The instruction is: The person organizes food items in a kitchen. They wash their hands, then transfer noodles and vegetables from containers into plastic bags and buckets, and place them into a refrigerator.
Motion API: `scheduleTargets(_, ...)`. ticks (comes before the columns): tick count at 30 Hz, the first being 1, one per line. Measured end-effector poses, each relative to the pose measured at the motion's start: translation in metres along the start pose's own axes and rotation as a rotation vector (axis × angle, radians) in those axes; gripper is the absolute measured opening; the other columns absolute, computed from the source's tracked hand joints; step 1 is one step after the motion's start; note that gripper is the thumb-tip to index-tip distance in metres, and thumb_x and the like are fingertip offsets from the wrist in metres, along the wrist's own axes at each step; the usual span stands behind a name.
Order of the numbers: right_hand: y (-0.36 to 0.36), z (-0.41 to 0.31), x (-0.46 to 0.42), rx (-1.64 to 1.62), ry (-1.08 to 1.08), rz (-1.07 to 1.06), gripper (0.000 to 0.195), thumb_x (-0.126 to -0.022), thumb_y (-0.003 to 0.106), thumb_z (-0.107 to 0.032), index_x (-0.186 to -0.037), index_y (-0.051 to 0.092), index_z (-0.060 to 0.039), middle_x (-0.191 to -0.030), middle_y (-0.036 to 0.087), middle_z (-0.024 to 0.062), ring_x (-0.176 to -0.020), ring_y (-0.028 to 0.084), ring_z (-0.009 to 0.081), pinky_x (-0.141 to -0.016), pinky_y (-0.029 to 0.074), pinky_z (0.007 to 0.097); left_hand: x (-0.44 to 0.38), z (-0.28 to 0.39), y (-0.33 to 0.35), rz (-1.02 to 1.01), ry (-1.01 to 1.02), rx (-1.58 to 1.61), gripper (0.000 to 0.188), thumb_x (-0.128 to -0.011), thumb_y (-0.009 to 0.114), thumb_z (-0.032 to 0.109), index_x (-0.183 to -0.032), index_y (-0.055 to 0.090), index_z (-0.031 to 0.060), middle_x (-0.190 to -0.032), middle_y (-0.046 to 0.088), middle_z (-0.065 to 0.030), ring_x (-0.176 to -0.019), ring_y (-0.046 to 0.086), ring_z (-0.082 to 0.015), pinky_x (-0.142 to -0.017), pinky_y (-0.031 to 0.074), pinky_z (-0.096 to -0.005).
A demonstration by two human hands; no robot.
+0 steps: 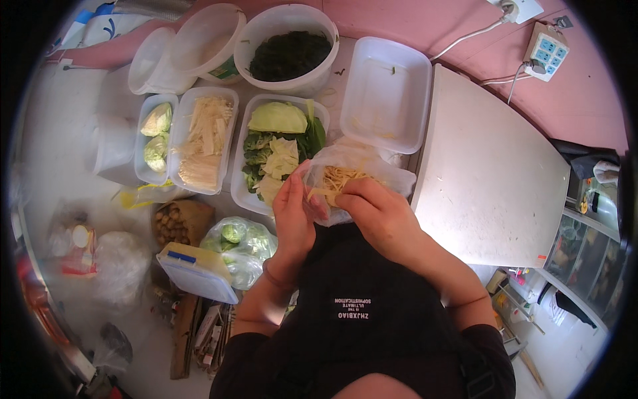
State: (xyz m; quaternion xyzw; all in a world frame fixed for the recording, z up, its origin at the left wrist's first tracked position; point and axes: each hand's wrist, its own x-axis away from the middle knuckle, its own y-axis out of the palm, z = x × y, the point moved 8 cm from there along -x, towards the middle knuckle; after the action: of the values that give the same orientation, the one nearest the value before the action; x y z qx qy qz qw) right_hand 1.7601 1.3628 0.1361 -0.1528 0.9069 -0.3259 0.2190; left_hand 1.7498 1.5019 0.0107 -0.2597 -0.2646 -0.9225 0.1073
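A clear plastic bag [344, 157] of pale noodle-like strips [341, 175] is held in front of my chest. My left hand [295, 207] grips the bag's left edge, its fingers partly behind the film. At the bag's mouth, my right hand [376, 209] pinches some of the strips between thumb and fingers. Just left of the bag stands a white plastic tub of cabbage leaves and broccoli [281, 157]. Beyond the bag, a white tray [386, 95] holds a few pale scraps and a green bit.
Tubs of enoki mushrooms [204, 144] and cabbage pieces [157, 134] stand left, with a bowl of dark seaweed-like greens [291, 55] behind. A white chest-like surface [488, 169] borders the right. Lower left are a bag of green vegetables [244, 244] and a lidded plastic box [199, 274].
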Motion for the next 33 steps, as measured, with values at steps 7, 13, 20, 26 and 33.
scheduleTargets(7, 0.015, 0.024, 0.006, 0.093, 0.049, -0.188, 0.023, -0.073, 0.065, 0.005, -0.095, 0.064, -0.002, -0.098, 0.061, 0.0106, -0.081, 0.063, 0.0281, -0.07, 0.053, 0.0344, -0.001, 0.001, -0.005, -0.015, 0.014, 0.005, 0.039, -0.102, 0.04, 0.028, -0.129, 0.05, 0.0008, -0.063, 0.046, 0.0003, -0.049, 0.048, -0.011, -0.045, 0.043, -0.025)
scheduleTargets(13, -0.064, 0.057, 0.031, 0.34, 0.39, 0.227, 0.025, -0.077, 0.069, -0.003, -0.102, 0.065, -0.0034, -0.093, 0.066, 0.0123, -0.081, 0.064, 0.0284, -0.074, 0.052, 0.0333, -0.002, 0.002, -0.01, -0.027, 0.026, 0.007, 0.038, -0.103, 0.039, 0.026, -0.13, 0.05, 0.0017, -0.063, 0.047, 0.0, -0.049, 0.049, -0.0108, -0.045, 0.044, -0.0249)
scheduleTargets(20, -0.053, 0.111, 0.084, -0.125, 0.63, 0.109, 0.008, -0.086, 0.062, -0.001, -0.093, 0.063, 0.0003, -0.074, 0.059, 0.007, -0.063, 0.059, 0.0146, -0.057, 0.047, 0.0252, 0.016, 0.051, 0.012, -0.098, 0.434, -0.44, 0.026, -0.099, 0.047, 0.014, -0.117, 0.061, -0.0006, -0.067, 0.055, -0.0008, -0.052, 0.049, -0.007, -0.052, 0.044, -0.0211)
scheduleTargets(26, -0.087, 0.087, 0.102, -0.241, 0.676, 0.302, 0.004, -0.088, 0.057, 0.004, -0.085, 0.06, 0.0024, -0.075, 0.058, 0.0053, -0.053, 0.05, 0.0075, -0.047, 0.041, 0.0202, 0.041, 0.104, 0.032, -0.043, 0.667, -0.865, 0.019, -0.094, 0.054, 0.005, -0.107, 0.065, -0.002, -0.071, 0.061, -0.0039, -0.055, 0.053, -0.0063, -0.052, 0.041, -0.02)
scheduleTargets(33, -0.07, 0.109, 0.138, -0.472, 0.371, 0.136, 0.07, -0.082, 0.063, -0.056, -0.126, 0.053, -0.0029, -0.12, 0.046, 0.0125, -0.089, 0.052, 0.0163, -0.069, 0.047, 0.0301, 0.06, 0.099, 0.019, -0.069, 0.686, -0.827, 0.018, -0.091, 0.052, 0.002, -0.102, 0.066, -0.0024, -0.065, 0.057, -0.0036, -0.055, 0.051, -0.0079, -0.06, 0.045, -0.0237)
